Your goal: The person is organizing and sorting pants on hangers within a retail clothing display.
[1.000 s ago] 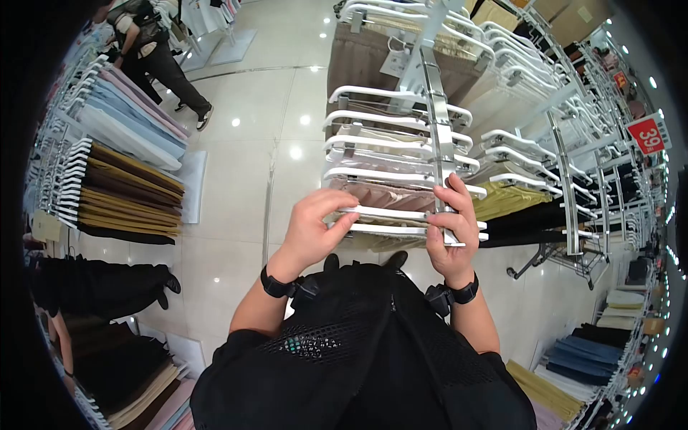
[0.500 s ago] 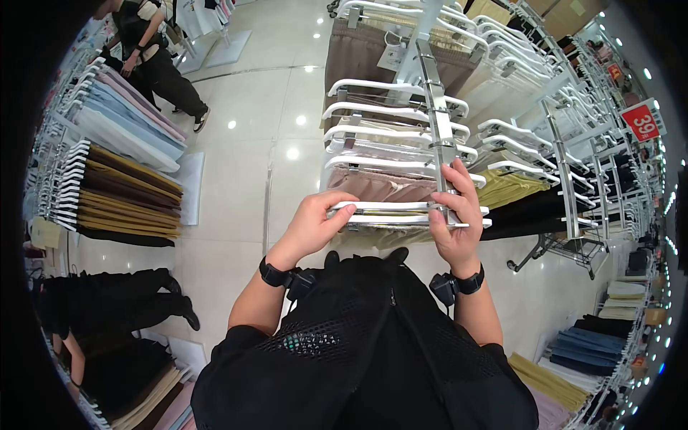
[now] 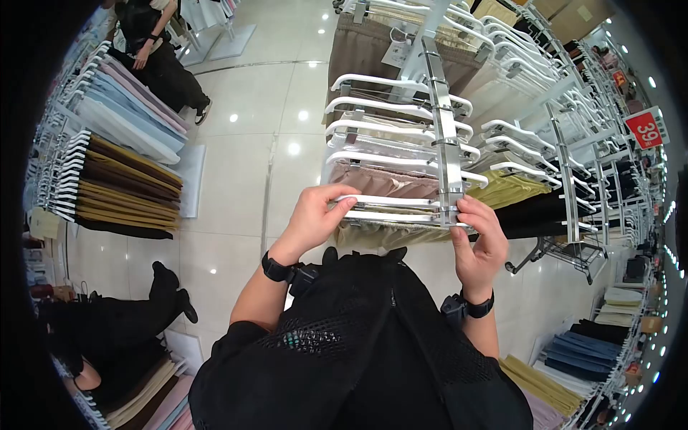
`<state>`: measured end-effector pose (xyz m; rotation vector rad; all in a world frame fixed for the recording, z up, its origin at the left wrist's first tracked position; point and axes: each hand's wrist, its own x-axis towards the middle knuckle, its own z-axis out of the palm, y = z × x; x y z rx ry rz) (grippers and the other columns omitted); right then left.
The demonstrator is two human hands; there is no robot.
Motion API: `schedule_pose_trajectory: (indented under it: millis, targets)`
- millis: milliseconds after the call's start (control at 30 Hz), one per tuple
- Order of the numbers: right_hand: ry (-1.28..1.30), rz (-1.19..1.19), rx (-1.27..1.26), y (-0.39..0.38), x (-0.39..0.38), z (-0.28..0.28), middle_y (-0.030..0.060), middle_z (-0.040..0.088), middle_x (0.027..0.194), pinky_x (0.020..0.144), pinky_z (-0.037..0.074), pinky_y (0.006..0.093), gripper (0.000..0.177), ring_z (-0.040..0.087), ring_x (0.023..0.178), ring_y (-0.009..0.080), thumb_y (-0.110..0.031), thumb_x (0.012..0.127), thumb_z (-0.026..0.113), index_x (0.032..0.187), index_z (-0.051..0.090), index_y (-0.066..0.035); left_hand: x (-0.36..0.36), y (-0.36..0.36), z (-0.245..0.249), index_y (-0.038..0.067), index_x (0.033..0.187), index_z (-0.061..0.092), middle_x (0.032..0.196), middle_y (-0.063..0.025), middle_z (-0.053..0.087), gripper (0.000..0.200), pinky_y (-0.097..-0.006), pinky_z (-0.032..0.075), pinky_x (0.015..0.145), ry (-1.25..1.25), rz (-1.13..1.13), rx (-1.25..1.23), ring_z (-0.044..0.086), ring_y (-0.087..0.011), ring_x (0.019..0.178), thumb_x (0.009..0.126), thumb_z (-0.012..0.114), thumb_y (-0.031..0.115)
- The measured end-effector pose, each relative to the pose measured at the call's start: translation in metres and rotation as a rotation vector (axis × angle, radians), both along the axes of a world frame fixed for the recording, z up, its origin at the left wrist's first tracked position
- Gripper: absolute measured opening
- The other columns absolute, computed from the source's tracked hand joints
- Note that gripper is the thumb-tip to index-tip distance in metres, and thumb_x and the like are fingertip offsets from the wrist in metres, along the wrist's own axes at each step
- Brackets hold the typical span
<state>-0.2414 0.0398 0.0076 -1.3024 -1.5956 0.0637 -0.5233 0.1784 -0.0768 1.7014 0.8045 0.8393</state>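
The left hand (image 3: 315, 215) pinches the left end of a white hanger (image 3: 394, 201) between thumb and fingers. The right hand (image 3: 484, 244) is partly curled, its fingertips and thumb at the near end of a metal rail (image 3: 449, 161), by the hangers' right ends; whether it grips the rail or a hanger, I cannot tell. Each wrist wears a black band with a small device.

The pinched hanger lies across the rail's near end, with a 2nd white hanger (image 3: 394, 216) just beside it on the wearer's side. Pale fabric hangs below these 2. Just beyond them hangs a pink garment (image 3: 380, 181), then more white hangers along the rail, and farther off a brown garment (image 3: 362, 54) with a white tag (image 3: 396, 54).

Right of the rail are a yellow-green garment (image 3: 509, 188), black fabric, and a wire cart (image 3: 580, 254) on the floor. A red sign (image 3: 646, 129) reading 39 stands at far right.

Across the tiled floor (image 3: 236, 165) to the left, a rack holds light-blue garments (image 3: 129, 111) and mustard and brown ones (image 3: 129, 186). 2 people in dark clothing show on that side, 1 at upper left and 1 at lower left.
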Motion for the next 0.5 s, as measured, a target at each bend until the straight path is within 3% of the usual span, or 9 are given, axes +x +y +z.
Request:
schedule_pose_trajectory:
  millis: [367, 500]
  targets:
    - [0.102, 0.073, -0.049, 0.002, 0.006, -0.011, 0.0151, 0.08, 0.123, 0.109, 0.055, 0.048, 0.018, 0.072, 0.127, 0.0384, -0.006, 0.089, 0.087, 0.103, 0.075, -0.003, 0.002, 0.032, 0.016, 0.0, 0.116, 0.081, 0.106, -0.0138, 0.083, 0.019, -0.035, 0.06, 0.086, 0.173, 0.085, 0.197, 0.079, -0.0232, 0.095, 0.105, 0.073, 0.013]
    - [0.095, 0.113, -0.045, 0.006, 0.011, -0.011, 0.0163, 0.079, 0.124, 0.11, 0.054, 0.049, 0.017, 0.071, 0.129, 0.0385, -0.007, 0.091, 0.086, 0.103, 0.074, -0.003, 0.003, 0.031, 0.016, 0.0, 0.116, 0.081, 0.105, -0.0135, 0.083, 0.019, -0.0351, 0.06, 0.087, 0.112, 0.085, 0.152, 0.079, -0.0242, 0.095, 0.105, 0.073, 0.014]
